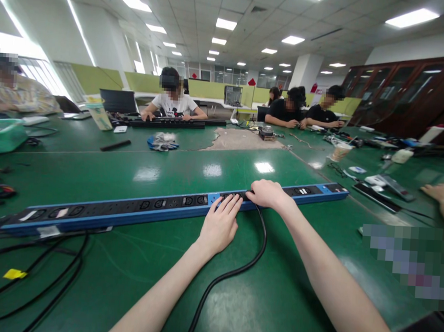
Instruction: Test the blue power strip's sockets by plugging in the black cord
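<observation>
A long blue-and-black power strip (pixel 116 207) with rows of sockets lies slantwise across the green table. My left hand (pixel 220 225) rests flat on its middle, fingers stretched over the top face beside a blue socket section. Just to the right, my right hand (pixel 266 193) is closed at the strip around the end of a black power cord (pixel 252 260). The plug itself is hidden by my fingers, so how far it sits in a socket cannot be seen. From there the cord curves down toward the near table edge.
Black cables (pixel 70 277) with a yellow tag (pixel 15 274) lie at lower left. A green basket (pixel 5 137) stands at far left, and gloves (pixel 163 141) lie beyond the strip. Several people sit around the table; a co-worker's hand (pixel 440 192) shows at right near electronic parts.
</observation>
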The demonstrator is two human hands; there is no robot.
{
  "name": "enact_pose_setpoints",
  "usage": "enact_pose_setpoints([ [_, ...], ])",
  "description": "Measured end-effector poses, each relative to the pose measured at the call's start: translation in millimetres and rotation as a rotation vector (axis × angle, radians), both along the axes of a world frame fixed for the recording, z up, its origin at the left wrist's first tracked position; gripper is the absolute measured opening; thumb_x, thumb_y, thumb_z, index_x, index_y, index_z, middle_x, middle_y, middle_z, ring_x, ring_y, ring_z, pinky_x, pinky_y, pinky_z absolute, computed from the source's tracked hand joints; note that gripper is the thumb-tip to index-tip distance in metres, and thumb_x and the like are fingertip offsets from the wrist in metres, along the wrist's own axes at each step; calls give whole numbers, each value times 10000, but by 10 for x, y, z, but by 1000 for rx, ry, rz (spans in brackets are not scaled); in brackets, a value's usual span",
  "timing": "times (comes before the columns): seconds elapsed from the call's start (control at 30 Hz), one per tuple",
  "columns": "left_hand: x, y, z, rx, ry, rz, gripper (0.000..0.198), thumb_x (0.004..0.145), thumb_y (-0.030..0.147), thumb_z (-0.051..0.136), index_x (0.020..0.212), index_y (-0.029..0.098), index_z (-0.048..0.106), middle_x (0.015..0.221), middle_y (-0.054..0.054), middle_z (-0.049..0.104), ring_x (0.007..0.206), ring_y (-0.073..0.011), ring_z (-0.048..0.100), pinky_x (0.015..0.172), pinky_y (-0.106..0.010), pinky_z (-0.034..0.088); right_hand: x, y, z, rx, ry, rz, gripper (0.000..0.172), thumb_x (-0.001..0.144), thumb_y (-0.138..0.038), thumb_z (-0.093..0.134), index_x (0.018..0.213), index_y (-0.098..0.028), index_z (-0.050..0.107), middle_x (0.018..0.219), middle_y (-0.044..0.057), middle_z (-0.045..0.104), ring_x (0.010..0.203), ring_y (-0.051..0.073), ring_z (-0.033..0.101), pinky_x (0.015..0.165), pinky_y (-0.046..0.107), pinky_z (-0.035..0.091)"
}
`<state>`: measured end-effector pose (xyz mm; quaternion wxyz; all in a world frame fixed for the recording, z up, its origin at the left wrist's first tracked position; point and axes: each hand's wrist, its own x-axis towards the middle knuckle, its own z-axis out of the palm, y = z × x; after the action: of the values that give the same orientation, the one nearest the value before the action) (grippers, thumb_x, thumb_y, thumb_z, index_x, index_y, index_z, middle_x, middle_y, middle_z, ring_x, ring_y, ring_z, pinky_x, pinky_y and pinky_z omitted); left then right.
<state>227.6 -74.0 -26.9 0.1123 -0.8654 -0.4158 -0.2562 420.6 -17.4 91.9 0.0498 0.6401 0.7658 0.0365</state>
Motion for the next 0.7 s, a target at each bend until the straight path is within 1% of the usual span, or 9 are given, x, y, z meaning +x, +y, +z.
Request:
enact_pose_setpoints([
  [0.13, -9, 3, -2, 5, -8, -4, 671, 1007, 235, 503, 1667, 224, 384, 1733, -48, 387, 1594, -235, 370, 1347, -480, 242, -8, -27, -40, 12, -26, 9, 501, 1022, -468, 459, 1146, -123, 801, 1182, 249, 769, 1105, 380, 747, 946, 477, 557],
  [0.3, -11, 8, 5, 0, 2, -8, 675, 1008, 248, 510, 1669, 216, 382, 1728, -44, 398, 1601, -230, 356, 1353, -466, 230, 67, 26, -105, 22, 10, 8, 512, 1040, -508, 419, 1100, -161, 791, 1154, 218, 779, 1071, 352, 751, 928, 452, 546],
  [0.5, -11, 3, 10, 2, -2, -3, 683, 1006, 233, 508, 1676, 231, 374, 1731, -49, 389, 1593, -238, 372, 1346, -479, 245, 156, 59, -89, -29, 57, 59, 496, 1011, -559, 461, 1029, -197, 800, 1103, 180, 790, 1033, 334, 750, 887, 413, 539],
  [0.7, -7, 4, 3, 9, -12, -12, 695, 1003, 226, 511, 1682, 224, 363, 1729, -57, 392, 1593, -241, 374, 1345, -486, 246, 157, 113, -143, -8, 91, 18, 484, 1010, -540, 452, 948, -204, 796, 1060, 165, 794, 1001, 317, 750, 861, 391, 532],
])
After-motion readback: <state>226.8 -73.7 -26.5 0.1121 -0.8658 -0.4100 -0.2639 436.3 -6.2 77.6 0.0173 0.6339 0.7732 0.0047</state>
